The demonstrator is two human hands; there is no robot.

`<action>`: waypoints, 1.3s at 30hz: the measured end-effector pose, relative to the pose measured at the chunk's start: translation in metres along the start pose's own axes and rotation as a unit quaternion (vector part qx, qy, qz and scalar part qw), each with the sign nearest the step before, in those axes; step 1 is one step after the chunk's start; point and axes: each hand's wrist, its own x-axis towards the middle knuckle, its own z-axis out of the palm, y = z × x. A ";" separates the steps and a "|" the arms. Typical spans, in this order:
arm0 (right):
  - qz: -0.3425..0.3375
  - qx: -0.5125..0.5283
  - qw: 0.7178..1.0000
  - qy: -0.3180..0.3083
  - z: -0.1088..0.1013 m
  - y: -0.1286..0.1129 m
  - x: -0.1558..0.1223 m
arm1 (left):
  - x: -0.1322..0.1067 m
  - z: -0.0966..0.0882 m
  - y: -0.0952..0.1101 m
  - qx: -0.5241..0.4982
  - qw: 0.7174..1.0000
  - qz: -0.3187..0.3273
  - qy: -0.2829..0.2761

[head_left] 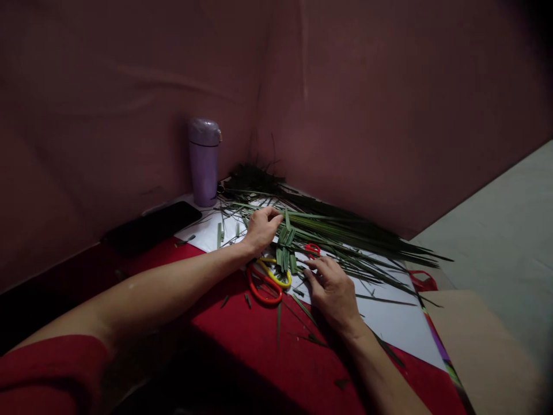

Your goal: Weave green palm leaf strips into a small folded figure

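A small woven piece of green leaf strips (285, 248) is between my hands, above the white sheet. My left hand (261, 230) is closed in a pinch at its upper left, fingertips at a leaf end that stands up. Lower right of the piece, my right hand (333, 291) has thumb and forefinger bent close together; what lies between them is too small to make out. Large scissors with red and yellow handles (264, 288) lie just below my left hand, their blades hidden. A smaller red handle loop (312, 249) shows beyond my right fingertips.
Long narrow green leaves (345, 230) spread across the white sheet (389, 320) on a red-covered table (254, 346). A purple tumbler (204, 167) and a dark phone-like slab (155, 222) stand and lie at back left. Pinkish walls (367, 115) enclose the far corner. Leaf scraps are scattered about.
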 end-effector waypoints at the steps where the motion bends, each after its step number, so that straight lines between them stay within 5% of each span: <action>1: -0.002 -0.007 1.000 -0.007 0.001 0.001 0.000 | -0.001 0.000 0.000 0.007 1.000 0.002 -0.004; 12: 0.010 -0.020 0.999 -0.025 0.004 0.005 0.000 | 0.011 0.001 -0.021 0.054 0.996 -0.013 -0.074; 24: 0.043 0.017 0.999 0.010 0.005 0.005 0.000 | 0.001 -0.001 -0.012 0.092 0.980 -0.018 -0.174; 30: 0.021 -0.066 0.986 0.150 -0.006 -0.003 0.004 | -0.005 -0.002 0.000 -0.024 0.976 -0.078 -0.202; 36: -0.016 -0.088 0.995 0.044 -0.005 -0.001 0.003 | -0.012 -0.002 0.016 -0.211 0.949 -0.073 -0.222; 39: 0.011 -0.055 0.995 0.083 -0.003 0.003 0.003 | -0.007 -0.006 0.018 -0.321 0.932 -0.060 -0.157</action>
